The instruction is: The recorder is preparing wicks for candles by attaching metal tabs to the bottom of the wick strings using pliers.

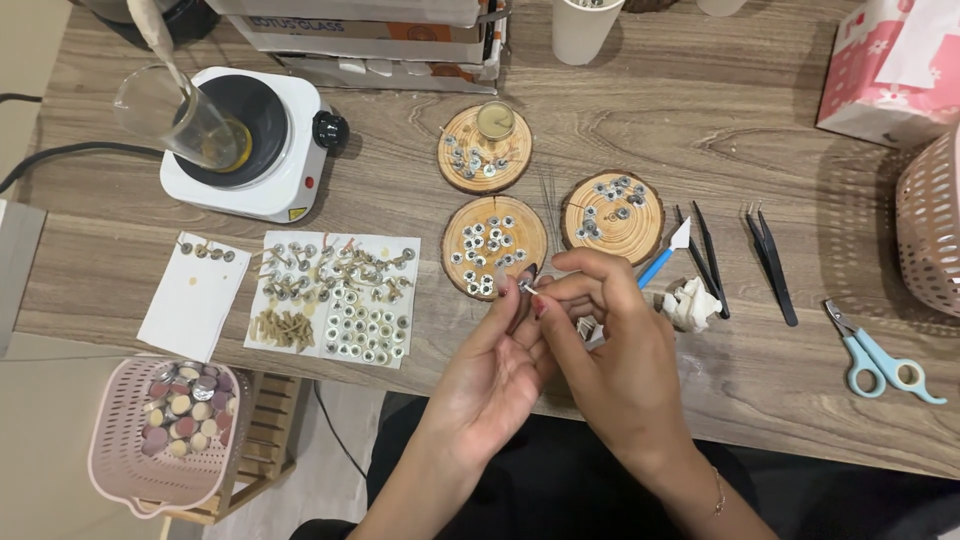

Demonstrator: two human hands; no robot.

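Wood table (700, 120) w/ hot plate (250, 140), three wood discs (495, 245), paper sheets (335, 300), tweezers (770, 260), scissors (880, 360), probably tissue wad (690, 303).

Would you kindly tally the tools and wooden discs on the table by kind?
Wooden discs: 3
Black tweezers: 2
Scissors: 1
Blue-handled scraper: 1
Total: 7

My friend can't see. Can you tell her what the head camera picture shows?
Two hands, left hand and right hand, pinch a tiny metal piece together above a wooden table. Three round wood slices nearby hold more small metal pieces; tweezers and blue scissors lie to the right.
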